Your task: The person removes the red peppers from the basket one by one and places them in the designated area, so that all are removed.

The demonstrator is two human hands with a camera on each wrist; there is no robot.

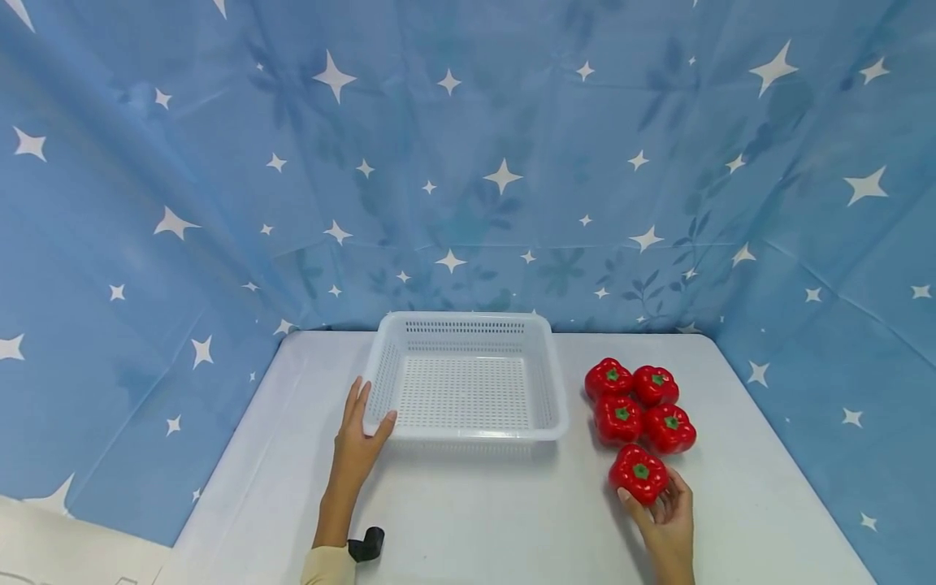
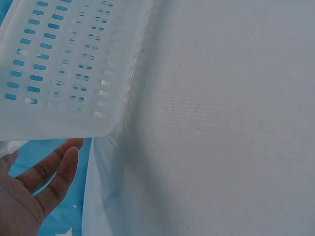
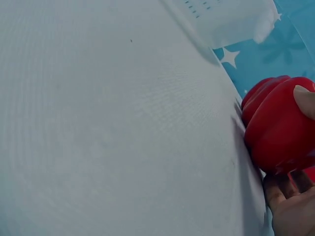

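A white perforated plastic basket (image 1: 464, 394) stands at the back middle of the white table. My left hand (image 1: 358, 447) holds its front left corner, thumb over the rim and fingers along the outside. In the left wrist view, the fingers (image 2: 56, 182) show beside the basket wall (image 2: 59, 120). With my right hand (image 1: 667, 520) I grip a glossy red bell pepper (image 1: 639, 473) with a green stem, thumb on its near side. In the right wrist view the bell pepper (image 3: 280, 125) is close to the tabletop; whether it touches is unclear.
Several more red bell peppers (image 1: 620, 418) sit clustered to the basket's right, just behind the gripped one. The white tabletop (image 1: 468, 512) stretches in front of the basket. A blue curtain (image 1: 468, 162) with white stars hangs along the back and sides.
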